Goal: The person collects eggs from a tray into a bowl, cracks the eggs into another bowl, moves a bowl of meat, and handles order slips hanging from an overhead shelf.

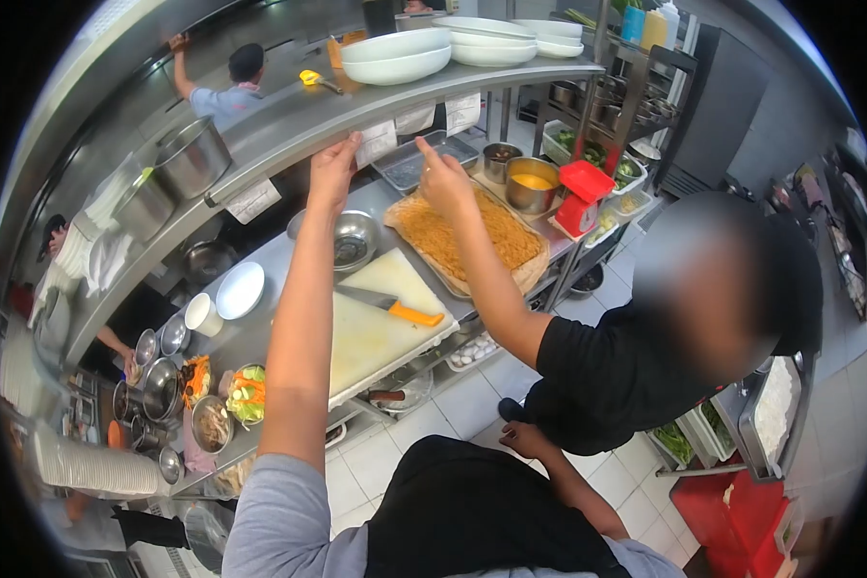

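Observation:
My left hand [333,171] is raised to the edge of the steel shelf, its fingers pinched at the left side of a white paper slip [376,142] that hangs there. Lower down, my right hand [528,440] hangs beside my black apron [462,511], fingers loosely bent and apart, with nothing visible in it. A co-worker's hand [443,183] points a finger up at the slips from the right. Below lie a cutting board [356,337] and a knife with an orange handle [409,312]. Behind the board stands a tray of orange-brown food [467,236].
A co-worker in black [607,371] stands close on my right. White bowls [397,56] and steel pots [193,159] sit on the overhead shelf [289,125]. A red scale [580,197] and a pot of yellow liquid [532,185] stand beyond the tray. Bowls of cut vegetables [248,393] are at left.

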A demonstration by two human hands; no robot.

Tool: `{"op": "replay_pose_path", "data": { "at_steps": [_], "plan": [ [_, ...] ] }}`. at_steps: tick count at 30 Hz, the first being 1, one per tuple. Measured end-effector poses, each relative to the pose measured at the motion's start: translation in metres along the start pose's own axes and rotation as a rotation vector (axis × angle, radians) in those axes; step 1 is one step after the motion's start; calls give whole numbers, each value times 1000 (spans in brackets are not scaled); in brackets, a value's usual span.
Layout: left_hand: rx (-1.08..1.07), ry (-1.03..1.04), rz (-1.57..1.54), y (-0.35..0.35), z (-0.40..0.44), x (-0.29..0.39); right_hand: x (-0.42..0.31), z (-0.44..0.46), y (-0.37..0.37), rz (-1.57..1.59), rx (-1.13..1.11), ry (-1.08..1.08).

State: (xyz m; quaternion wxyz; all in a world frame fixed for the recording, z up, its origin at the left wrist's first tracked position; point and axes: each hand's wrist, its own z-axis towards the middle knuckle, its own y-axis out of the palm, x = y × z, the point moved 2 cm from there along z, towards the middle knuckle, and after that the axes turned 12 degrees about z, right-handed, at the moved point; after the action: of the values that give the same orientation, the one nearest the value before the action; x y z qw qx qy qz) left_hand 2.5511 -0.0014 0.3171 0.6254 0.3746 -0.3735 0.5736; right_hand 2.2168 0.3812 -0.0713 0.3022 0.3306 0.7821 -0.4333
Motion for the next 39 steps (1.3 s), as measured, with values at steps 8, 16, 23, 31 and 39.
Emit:
{"op": "replay_pose_path", "data": {
  "at_steps": [8,16,23,31,39],
  "plan": [
    [200,161,50,2,-58,15,-3,-36,28,59,38,59],
    [93,-211,175,15,-321,-61,-10,-83,49,184,117,106],
    [-72,-510,249,-55,-501,-136,21,-129,51,163,297,69],
    [-251,-787,622,-187,-715,-285,-39,-97,44,269,41,-5],
    [-856,-1071,1135,-165,-794,-272,-27,-93,23,35,-77,-265]
  ]
}}
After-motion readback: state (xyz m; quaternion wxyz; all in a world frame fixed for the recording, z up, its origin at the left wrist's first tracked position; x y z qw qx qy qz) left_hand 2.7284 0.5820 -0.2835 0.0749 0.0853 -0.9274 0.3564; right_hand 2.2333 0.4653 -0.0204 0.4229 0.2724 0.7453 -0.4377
